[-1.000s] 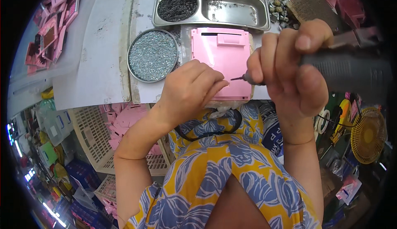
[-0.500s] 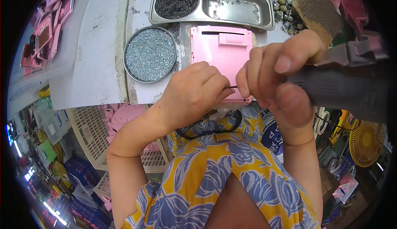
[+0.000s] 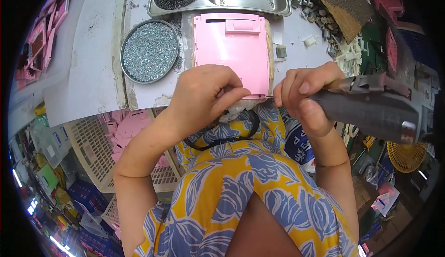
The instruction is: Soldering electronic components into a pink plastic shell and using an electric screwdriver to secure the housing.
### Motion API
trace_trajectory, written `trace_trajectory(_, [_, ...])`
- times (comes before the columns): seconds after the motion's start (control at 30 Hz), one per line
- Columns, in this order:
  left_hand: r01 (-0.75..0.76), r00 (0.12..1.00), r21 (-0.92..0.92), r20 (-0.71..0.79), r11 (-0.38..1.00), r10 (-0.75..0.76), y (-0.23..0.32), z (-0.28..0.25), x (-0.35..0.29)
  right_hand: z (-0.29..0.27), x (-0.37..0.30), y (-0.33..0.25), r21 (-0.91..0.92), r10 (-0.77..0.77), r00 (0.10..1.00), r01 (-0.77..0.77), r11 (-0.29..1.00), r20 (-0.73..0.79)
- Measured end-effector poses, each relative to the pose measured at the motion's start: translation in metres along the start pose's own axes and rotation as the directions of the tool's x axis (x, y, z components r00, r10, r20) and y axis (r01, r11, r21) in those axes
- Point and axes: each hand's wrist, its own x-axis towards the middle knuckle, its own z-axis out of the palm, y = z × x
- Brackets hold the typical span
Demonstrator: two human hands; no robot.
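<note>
A pink plastic case (image 3: 232,48) lies flat in front of me, with a slot and a raised block at its far end. My left hand (image 3: 201,92) rests over its near edge, thumb and forefinger pinched together by the near right corner; anything between the fingertips is too small to make out. My right hand (image 3: 308,94) is wrapped around a dark electric screwdriver (image 3: 371,111), held sideways. Its thin bit points left and meets the case's near right corner, close to my left fingertips.
Left of the case stands a round dish of small silvery screws (image 3: 149,52). Beyond is a steel tray (image 3: 250,11) with dark springs. Small metal parts (image 3: 320,18) lie at the far right beside a cardboard piece (image 3: 345,6). A crate (image 3: 99,152) of pink parts sits below the table.
The view has shifted, so the table things appear further left and up. My left fingers have drawn back from the screwdriver's bit, and the bit now reaches the case's corner.
</note>
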Motion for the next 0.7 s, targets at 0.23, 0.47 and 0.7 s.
trace_trajectory(0.23, [-0.175, 0.982, 0.050, -0.066, 0.983, 0.178, -0.007, 0.020, -0.001, -0.001, -0.002, 0.009, -0.198, -0.047, 0.986, 0.078, 0.977, 0.160])
trace_trajectory(0.47, [-0.299, 0.943, 0.112, -0.119, 0.948, 0.312, 0.003, 0.034, -0.001, 0.003, 0.018, -0.030, 0.123, -0.069, 0.995, 0.060, 0.991, 0.068])
trace_trajectory(0.7, [-0.363, 0.918, 0.115, -0.125, 0.925, 0.376, 0.004, 0.038, 0.005, 0.009, 0.017, -0.033, 0.130, -0.059, 0.998, 0.059, 0.990, -0.004])
